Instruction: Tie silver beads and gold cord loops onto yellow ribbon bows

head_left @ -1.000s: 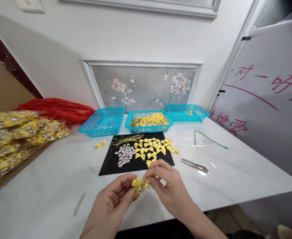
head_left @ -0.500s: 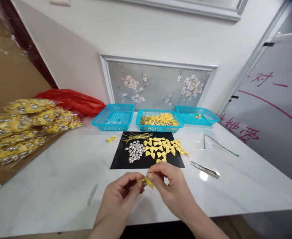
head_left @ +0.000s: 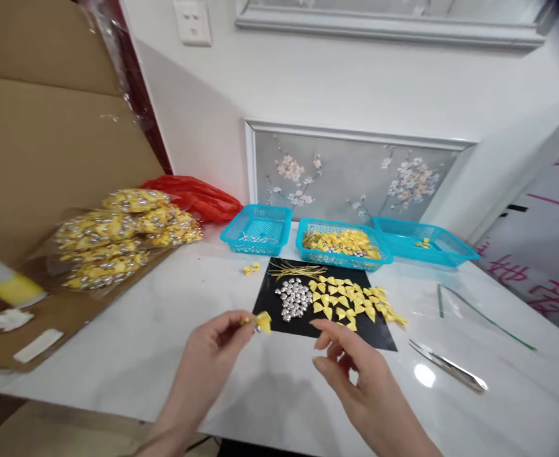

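The left grip [head_left: 215,346] pinched a yellow bow [head_left: 264,322]; the right grip [head_left: 362,368] was released, thumb and fingers parted. Beyond them, a black mat [head_left: 268,295] on the bench [head_left: 131,362] bore silver beads [head_left: 292,298] and loose bows [head_left: 341,297], blue baskets [head_left: 255,245] farther off. Snips [head_left: 450,366] lay right of the right grip. Left fingertips hid part of the pinched bow; the picture's edge cut off both forearms.

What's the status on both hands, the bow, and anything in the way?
Left hand pinching bow. Right hand empty, fingers parted. Snips right of right hand, not between hands.
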Demonstrator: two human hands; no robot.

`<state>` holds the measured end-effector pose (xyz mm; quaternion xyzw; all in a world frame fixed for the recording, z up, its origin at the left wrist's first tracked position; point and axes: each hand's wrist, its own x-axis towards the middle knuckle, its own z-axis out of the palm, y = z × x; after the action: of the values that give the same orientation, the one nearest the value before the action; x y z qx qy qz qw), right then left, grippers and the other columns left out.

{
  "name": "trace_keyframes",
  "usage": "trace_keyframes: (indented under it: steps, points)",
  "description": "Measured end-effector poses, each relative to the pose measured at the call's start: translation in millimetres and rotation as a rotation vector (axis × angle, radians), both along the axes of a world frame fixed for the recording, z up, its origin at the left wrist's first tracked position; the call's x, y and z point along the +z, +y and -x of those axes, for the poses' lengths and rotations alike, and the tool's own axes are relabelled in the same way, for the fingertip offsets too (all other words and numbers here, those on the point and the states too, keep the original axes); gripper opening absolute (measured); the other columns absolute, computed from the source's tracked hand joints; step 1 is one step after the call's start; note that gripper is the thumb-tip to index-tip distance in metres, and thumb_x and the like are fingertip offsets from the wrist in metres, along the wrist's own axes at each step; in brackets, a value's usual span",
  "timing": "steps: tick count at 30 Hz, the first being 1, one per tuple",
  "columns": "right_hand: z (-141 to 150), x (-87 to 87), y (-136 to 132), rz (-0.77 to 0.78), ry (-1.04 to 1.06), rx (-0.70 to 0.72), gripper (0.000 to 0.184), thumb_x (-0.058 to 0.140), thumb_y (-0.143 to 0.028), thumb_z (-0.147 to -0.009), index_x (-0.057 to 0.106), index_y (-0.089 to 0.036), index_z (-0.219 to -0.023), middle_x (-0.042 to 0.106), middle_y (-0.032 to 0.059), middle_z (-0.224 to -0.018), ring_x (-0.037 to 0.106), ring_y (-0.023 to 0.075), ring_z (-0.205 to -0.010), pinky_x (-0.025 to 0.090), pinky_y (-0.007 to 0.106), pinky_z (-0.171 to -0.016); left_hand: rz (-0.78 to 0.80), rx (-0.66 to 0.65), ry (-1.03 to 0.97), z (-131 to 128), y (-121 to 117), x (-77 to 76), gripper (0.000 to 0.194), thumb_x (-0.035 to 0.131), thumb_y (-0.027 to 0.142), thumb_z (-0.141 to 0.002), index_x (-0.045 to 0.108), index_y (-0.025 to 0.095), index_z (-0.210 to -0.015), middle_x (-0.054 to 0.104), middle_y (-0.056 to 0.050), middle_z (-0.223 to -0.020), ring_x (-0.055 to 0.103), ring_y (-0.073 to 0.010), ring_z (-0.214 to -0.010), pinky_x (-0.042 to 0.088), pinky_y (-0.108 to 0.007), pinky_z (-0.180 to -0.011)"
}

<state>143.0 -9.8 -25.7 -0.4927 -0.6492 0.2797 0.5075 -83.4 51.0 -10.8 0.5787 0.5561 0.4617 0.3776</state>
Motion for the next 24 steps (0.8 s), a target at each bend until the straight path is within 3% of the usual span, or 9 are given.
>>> trace_keyframes:
  steps: [3,5,12,16,24]
  points:
    - [-3,-7.3,-3,0.049,-0.027,0.029,0.029,0.052,-0.036,-0.098,0.065,-0.027,-0.122,0.066,0.0044,-0.096,0.058,0.0161,-0.073,0.049,0.026,-0.06,-0.024,0.124,0.069,28,39,0.5,0.018,0.067,0.029,-0.093,0.07,0.015,-0.104,0.073,-0.006,-0.104,0.07,-0.0228,-0.092,0.058,-0.043,-0.082]
    - [-5,-10.2,-4,0.08,-0.043,0.053,0.028,0.051,-0.037,-0.099,0.066,-0.026,-0.119,0.066,0.005,-0.096,0.059,0.0165,-0.074,0.05,0.026,-0.06,-0.007,0.127,0.106,35,66,-3.2,0.027,0.065,0.031,-0.095,0.065,0.017,-0.118,0.069,-0.009,-0.12,0.069,-0.0249,-0.1,0.059,-0.046,-0.084]
    - [-19,-16.6,-15,0.156,-0.128,0.14,0.03,0.051,-0.029,-0.094,0.068,-0.027,-0.119,0.068,0.0038,-0.095,0.062,0.016,-0.071,0.051,0.025,-0.061,0.059,0.052,0.214,9,133,-22.7,0.034,0.065,0.031,-0.095,0.062,0.018,-0.126,0.066,-0.01,-0.128,0.068,-0.0266,-0.104,0.059,-0.048,-0.086]
    - [-33,-21.9,-18,0.201,-0.204,0.21,0.034,0.051,-0.019,-0.089,0.068,-0.025,-0.117,0.069,0.0034,-0.094,0.063,0.0144,-0.068,0.05,0.023,-0.061,0.054,0.085,0.271,5,148,-21.2,0.034,0.065,0.031,-0.095,0.062,0.019,-0.127,0.065,-0.01,-0.129,0.068,-0.027,-0.106,0.058,-0.048,-0.087]
    - [-53,-31.3,-22,0.283,-0.3,0.231,0.04,0.056,-0.011,-0.082,0.07,-0.025,-0.117,0.072,0.0045,-0.096,0.07,0.0186,-0.079,0.055,0.027,-0.075,0.045,0.158,0.324,14,151,-16.7,0.03,0.065,0.031,-0.095,0.064,0.021,-0.123,0.066,-0.009,-0.129,0.067,-0.0266,-0.106,0.058,-0.046,-0.088]
